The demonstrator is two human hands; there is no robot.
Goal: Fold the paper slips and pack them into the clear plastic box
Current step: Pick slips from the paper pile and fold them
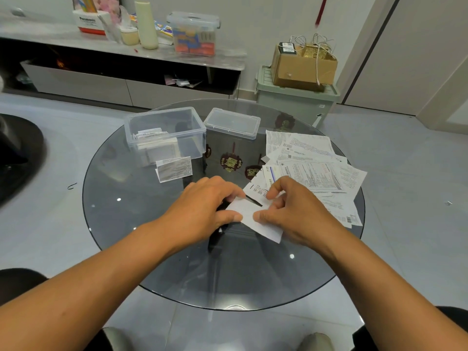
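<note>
Paper slip [255,214], white with black print, partly folded, held just above the round glass table [152,262], my left hand [202,209] pinching its left edge, my right hand [291,211] pinching its right side, both palms down, clear plastic box [166,133] beyond with folded slips inside, loose slips [316,168] to the right.

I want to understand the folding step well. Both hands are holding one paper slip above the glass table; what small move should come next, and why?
Probably press the crease flat. Both the left hand and the right hand pinch the paper slip, which looks only partly folded. The clear plastic box already holds folded slips and stands open, so the slip could go in afterwards.
</note>
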